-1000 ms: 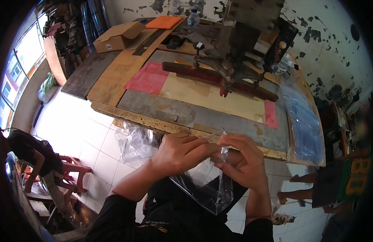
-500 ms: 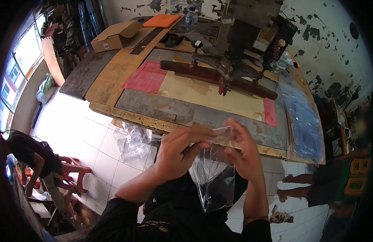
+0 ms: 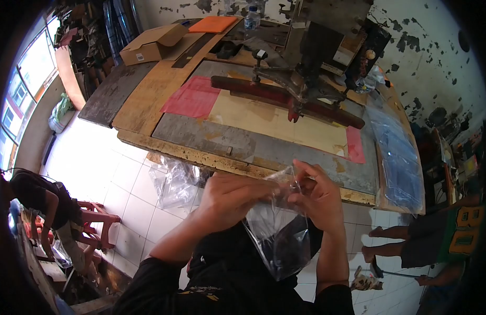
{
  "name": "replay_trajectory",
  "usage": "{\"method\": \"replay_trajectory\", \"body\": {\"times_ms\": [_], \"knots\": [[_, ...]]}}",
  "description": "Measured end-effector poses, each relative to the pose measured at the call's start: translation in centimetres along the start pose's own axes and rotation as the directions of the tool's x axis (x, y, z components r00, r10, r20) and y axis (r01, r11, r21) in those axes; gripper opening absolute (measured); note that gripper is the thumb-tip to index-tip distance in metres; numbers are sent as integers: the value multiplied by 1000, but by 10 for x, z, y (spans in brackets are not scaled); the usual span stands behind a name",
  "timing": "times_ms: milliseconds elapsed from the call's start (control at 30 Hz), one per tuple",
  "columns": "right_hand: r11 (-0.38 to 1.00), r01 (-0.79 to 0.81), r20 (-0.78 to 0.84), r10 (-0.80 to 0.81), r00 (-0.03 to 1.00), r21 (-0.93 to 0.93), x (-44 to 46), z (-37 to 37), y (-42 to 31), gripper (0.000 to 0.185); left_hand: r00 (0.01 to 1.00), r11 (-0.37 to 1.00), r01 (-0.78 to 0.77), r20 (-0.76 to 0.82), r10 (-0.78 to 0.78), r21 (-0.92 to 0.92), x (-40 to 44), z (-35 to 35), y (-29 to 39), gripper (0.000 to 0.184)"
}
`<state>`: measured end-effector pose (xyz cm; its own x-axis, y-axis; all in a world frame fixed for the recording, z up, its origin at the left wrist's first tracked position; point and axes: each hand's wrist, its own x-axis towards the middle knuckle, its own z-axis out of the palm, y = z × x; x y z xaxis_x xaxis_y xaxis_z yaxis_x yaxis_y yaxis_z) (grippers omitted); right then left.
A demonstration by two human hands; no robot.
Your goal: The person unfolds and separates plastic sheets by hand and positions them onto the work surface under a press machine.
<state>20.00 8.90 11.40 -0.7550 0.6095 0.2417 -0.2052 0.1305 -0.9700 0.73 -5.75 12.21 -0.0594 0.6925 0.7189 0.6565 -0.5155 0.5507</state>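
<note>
A clear plastic bag (image 3: pixel 280 244) hangs in front of my dark shirt, its upper edge between my two hands. My left hand (image 3: pixel 230 197) grips the bag's upper left part, with the fingers pointing right and partly blurred. At the upper right corner, my right hand (image 3: pixel 319 197) pinches the plastic, with its thumb and curled fingers close together. Both hands are just in front of the worn table edge (image 3: pixel 243 167). Dark cloth shows through the lower part of the bag.
A press with a long red bar (image 3: pixel 285 100) stands over a cream sheet (image 3: pixel 269 119) and pink sheets (image 3: pixel 193 98). Clear plastic sheets (image 3: pixel 395 157) lie at the table's right. A cardboard box (image 3: pixel 153 44) sits at the back left. Other people are at the left and right.
My right hand's fingers have curled in closer on the plastic. The bag's lower end has swung slightly right and down. A long-handled tool now shows by the person at right.
</note>
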Motion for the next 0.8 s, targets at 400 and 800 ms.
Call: {"method": "replay_trajectory", "body": {"times_ms": [400,800], "knots": [[920,-310,62,304,951,240,-8,-33,7,31,965,924,-115,-179,191,365,-7,-2,-13,32],[744,302,160,-259,953,-596,-6,24,-41,63,986,878,-143,-10,166,456,5,9,-5,33]]}}
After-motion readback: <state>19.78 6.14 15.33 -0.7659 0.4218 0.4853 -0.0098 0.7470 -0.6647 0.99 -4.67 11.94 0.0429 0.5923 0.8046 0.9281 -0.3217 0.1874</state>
